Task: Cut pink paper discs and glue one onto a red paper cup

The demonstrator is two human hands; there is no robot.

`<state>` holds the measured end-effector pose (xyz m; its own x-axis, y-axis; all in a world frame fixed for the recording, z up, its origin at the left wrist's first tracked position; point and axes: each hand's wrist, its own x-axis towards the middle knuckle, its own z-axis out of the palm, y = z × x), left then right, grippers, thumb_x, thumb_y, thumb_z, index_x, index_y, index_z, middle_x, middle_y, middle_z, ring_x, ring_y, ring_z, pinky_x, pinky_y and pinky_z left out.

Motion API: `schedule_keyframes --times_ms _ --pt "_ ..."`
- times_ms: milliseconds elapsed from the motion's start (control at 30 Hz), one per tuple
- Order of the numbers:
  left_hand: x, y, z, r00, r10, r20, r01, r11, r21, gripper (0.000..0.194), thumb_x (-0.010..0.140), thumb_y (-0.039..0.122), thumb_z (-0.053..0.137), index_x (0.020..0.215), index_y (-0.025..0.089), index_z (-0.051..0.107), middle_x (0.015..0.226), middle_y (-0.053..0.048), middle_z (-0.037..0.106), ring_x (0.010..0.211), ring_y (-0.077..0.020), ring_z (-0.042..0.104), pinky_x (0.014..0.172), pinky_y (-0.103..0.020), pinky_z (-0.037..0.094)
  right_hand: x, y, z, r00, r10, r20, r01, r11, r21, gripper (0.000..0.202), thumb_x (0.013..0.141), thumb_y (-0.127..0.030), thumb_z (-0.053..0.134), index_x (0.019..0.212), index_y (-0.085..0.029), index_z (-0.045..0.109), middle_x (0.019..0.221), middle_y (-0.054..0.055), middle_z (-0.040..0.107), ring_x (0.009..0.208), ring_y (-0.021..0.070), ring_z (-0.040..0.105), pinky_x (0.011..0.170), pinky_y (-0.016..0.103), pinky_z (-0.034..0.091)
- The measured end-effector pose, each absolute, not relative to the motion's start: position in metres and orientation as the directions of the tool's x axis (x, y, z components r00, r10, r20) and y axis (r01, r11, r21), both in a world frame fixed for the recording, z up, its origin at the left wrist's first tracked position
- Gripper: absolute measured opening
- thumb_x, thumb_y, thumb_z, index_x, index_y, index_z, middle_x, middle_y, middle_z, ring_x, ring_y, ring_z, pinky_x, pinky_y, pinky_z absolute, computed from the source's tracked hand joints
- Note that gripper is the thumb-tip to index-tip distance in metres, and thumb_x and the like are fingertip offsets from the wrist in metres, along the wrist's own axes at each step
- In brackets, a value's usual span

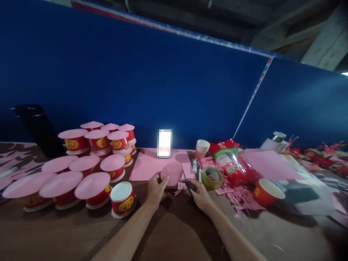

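Observation:
My left hand [156,188] pinches the left edge of a round pink paper disc [172,174], thumb on top. In my right hand [198,192] is a dark, thin tool [188,184], seemingly scissors, its tip beside the disc's right edge. Behind the disc lies a stack of pink paper [146,165]. A bare upside-down red cup [123,206] with a white base stands left of my left hand. Farther left, several red cups carry shallow pink paper cones, such as the near one [92,185].
A lit phone [164,144] stands behind the paper stack. Right of it are a white cup [202,148], a tape roll [212,177], pink scraps [239,199], a red plastic package [231,159] and a red cup [268,192]. A black bottle [39,128] stands far left.

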<state>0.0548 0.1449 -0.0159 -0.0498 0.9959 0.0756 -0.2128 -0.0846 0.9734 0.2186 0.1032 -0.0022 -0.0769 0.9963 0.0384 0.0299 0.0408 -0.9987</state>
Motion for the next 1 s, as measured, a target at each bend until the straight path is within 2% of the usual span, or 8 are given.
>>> schedule_keyframes --times_ms 233,467,567,667,767,900,1000 --pt "0.053 0.145 -0.020 -0.038 0.995 0.087 -0.148 -0.092 0.985 0.029 0.067 0.040 0.062 0.075 0.012 0.060 0.062 0.001 0.058 0.057 -0.0117 0.051 0.053 -0.021 0.040 0.220 0.105 -0.004 -0.084 0.994 0.062 0.039 0.066 -0.997 0.034 0.065 -0.035 0.068 0.092 -0.015 0.059 0.053 -0.006 0.048 0.043 0.0069 0.042 0.041 0.019 0.034" --pt "0.056 0.143 -0.016 -0.031 0.991 0.126 -0.147 -0.130 0.981 0.027 0.070 0.040 0.060 0.073 0.013 0.059 0.057 0.003 0.053 0.051 -0.0091 0.045 0.047 -0.019 0.035 0.221 0.105 -0.005 -0.083 0.993 0.085 0.084 0.092 -0.992 0.035 0.068 -0.042 0.064 0.091 -0.016 0.058 0.054 -0.004 0.051 0.045 0.0086 0.045 0.042 0.020 0.035" --pt "0.057 0.141 -0.014 0.003 0.989 0.147 -0.134 -0.145 0.980 0.027 0.071 0.039 0.058 0.078 0.013 0.059 0.058 0.003 0.053 0.048 -0.0088 0.043 0.045 -0.019 0.034 0.221 0.104 -0.003 -0.089 0.993 0.081 0.087 0.089 -0.992 0.034 0.069 -0.042 0.063 0.089 -0.015 0.058 0.055 -0.004 0.051 0.046 0.0083 0.045 0.043 0.020 0.036" --pt "0.057 0.139 -0.012 0.014 0.974 0.224 -0.098 -0.222 0.970 0.025 0.072 0.037 0.056 0.080 0.013 0.059 0.063 0.001 0.055 0.055 -0.0102 0.046 0.051 -0.020 0.037 0.220 0.103 0.000 -0.085 0.994 0.075 0.049 0.079 -0.996 0.036 0.067 -0.044 0.066 0.087 -0.015 0.058 0.053 -0.005 0.049 0.043 0.0071 0.043 0.042 0.019 0.035" --pt "0.058 0.135 -0.010 0.019 0.954 0.299 -0.003 -0.298 0.954 0.022 0.074 0.034 0.054 0.073 0.013 0.059 0.060 0.003 0.051 0.055 -0.0096 0.043 0.052 -0.019 0.035 0.223 0.102 0.002 -0.070 0.995 0.071 -0.022 0.070 -0.997 0.037 0.065 -0.046 0.067 0.084 -0.015 0.059 0.055 -0.004 0.051 0.044 0.0071 0.045 0.041 0.018 0.035" --pt "0.062 0.130 -0.011 -0.012 0.953 0.301 0.046 -0.300 0.953 0.022 0.074 0.033 0.052 0.066 0.013 0.057 0.055 0.004 0.045 0.052 -0.0085 0.038 0.049 -0.019 0.031 0.229 0.102 0.004 -0.009 0.997 0.077 -0.114 0.076 -0.991 0.040 0.071 -0.050 0.061 0.093 -0.017 0.059 0.059 -0.001 0.056 0.046 0.0080 0.048 0.037 0.016 0.031" --pt "0.065 0.127 -0.013 0.000 0.955 0.296 -0.002 -0.296 0.955 0.021 0.074 0.032 0.052 0.070 0.012 0.057 0.057 0.004 0.046 0.053 -0.0084 0.040 0.050 -0.019 0.032 0.231 0.104 0.003 0.033 0.997 0.072 -0.174 0.077 -0.982 0.043 0.071 -0.052 0.060 0.097 -0.018 0.059 0.060 0.000 0.057 0.045 0.0083 0.049 0.036 0.016 0.031"
